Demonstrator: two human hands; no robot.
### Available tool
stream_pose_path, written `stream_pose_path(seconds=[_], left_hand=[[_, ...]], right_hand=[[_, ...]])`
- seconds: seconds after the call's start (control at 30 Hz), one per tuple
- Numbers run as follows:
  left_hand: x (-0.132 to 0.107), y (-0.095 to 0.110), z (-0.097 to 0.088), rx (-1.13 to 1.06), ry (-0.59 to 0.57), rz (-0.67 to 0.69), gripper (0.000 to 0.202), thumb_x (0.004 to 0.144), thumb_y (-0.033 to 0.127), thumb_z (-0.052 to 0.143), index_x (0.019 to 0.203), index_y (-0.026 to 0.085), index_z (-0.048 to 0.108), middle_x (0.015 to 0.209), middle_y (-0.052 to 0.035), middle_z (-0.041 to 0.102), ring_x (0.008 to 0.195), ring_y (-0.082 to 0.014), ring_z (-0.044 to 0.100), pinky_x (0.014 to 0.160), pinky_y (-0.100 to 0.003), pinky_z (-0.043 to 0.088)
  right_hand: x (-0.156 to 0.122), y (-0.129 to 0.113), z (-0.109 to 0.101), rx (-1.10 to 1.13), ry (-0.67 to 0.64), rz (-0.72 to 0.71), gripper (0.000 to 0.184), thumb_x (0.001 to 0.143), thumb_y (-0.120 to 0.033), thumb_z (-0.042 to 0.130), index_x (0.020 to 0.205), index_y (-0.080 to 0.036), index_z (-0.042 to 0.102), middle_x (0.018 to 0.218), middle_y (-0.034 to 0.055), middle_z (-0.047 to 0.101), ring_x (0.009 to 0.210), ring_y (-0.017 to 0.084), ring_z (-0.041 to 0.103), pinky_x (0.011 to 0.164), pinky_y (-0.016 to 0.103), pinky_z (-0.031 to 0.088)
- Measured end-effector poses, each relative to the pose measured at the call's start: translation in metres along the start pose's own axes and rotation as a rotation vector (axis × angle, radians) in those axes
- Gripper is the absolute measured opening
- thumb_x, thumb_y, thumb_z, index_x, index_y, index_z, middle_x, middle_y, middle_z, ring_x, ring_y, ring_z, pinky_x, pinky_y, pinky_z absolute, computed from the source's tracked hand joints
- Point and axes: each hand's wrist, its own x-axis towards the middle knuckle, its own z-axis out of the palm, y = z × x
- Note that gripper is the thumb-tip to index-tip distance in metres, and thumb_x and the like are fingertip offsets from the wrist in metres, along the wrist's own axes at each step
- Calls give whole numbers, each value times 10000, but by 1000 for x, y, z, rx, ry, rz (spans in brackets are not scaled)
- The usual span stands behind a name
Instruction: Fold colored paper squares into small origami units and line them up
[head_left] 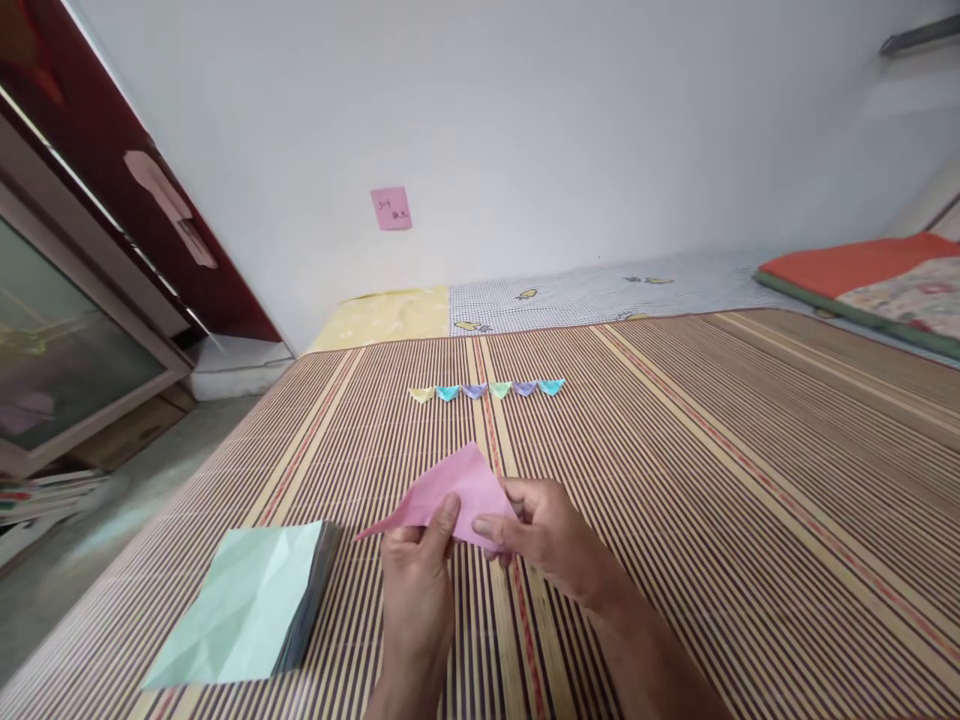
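Note:
A sheet of pink paper (457, 485) is held above the striped mat (675, 480), its upper corner pointing away from me and its left corner bent down. My left hand (421, 560) pinches its lower edge, thumb on top. On the right side of the sheet, my right hand (540, 530) grips with the thumb over the paper and the fingers behind. To the left of my hands lies a thick stack of paper (240, 600) with a creased pale green sheet on top. Beyond them sits a row of several small folded paper triangles (474, 391) in yellow, blue, purple and green.
Past the mat runs a checked cloth (562, 300) beside a yellow cloth (397, 315), against a white wall. A pink note (391, 208) is stuck on that wall. An orange folded quilt (862, 270) lies at the far right. The mat's left edge drops to a grey floor (150, 470).

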Motion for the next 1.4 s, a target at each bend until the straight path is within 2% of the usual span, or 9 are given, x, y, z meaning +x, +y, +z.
stream_pose_path(seconds=[0.13,0.27,0.37,0.53,0.63,0.77,1.0,1.2,1.4], left_hand=[[7,6,-7,-37,97,58,189,664,235,905,739,148,755,721,-5,733,689,-144,682,699,-244,573],[12,11,-10,-120,177,91,210,660,248,915,753,164,747,748,4,724,737,-132,682,689,-212,557],[15,13,-12,-142,193,86,207,671,256,910,697,173,722,662,22,668,660,-122,646,599,-205,524],[10,4,-9,-45,15,0,328,699,269,895,526,154,640,506,43,550,487,-65,458,514,-171,430],[2,-3,-3,2,-86,-68,344,753,333,858,533,143,674,517,9,585,514,-78,466,556,-185,449],[-3,-5,1,14,-188,-164,292,791,345,825,610,132,740,601,-41,668,556,-97,523,572,-199,472],[-3,-1,6,-58,-239,-217,207,752,307,853,697,122,780,653,-69,716,618,-135,618,628,-228,545],[-2,-1,4,-137,-189,-226,180,749,257,855,712,103,767,669,-73,728,614,-120,633,608,-193,550],[1,3,1,-169,-268,-221,135,799,235,825,811,120,756,709,-51,712,665,-116,652,638,-186,549]], right_hand=[[-1,4,-4,-76,-6,29,304,850,-414,749,745,-150,640,605,-19,637,519,106,580,504,221,484],[-7,0,-16,-147,-30,35,258,871,-369,738,763,-157,640,607,-27,635,522,97,578,507,209,461],[-10,-6,-29,-243,-46,34,226,907,-337,699,773,-160,656,631,-21,643,546,101,587,529,217,469],[-13,-21,-29,-373,221,-180,213,972,-314,600,840,-182,704,759,14,697,705,146,655,656,272,522],[-14,-27,-20,-392,362,-313,155,962,-283,609,982,-194,733,898,42,741,833,181,696,731,303,543],[-11,-25,-18,-383,438,-367,157,950,-248,604,1005,-201,743,955,51,759,890,195,712,787,321,554],[-10,-25,-24,-398,357,-307,166,935,-264,608,894,-190,751,795,23,738,734,168,685,690,283,550],[-11,-27,-18,-390,347,-310,154,940,-264,614,974,-194,747,884,33,752,783,169,700,698,279,558],[-15,-28,-19,-318,110,-232,184,943,-356,667,949,-192,752,817,12,707,748,158,665,670,264,538]])
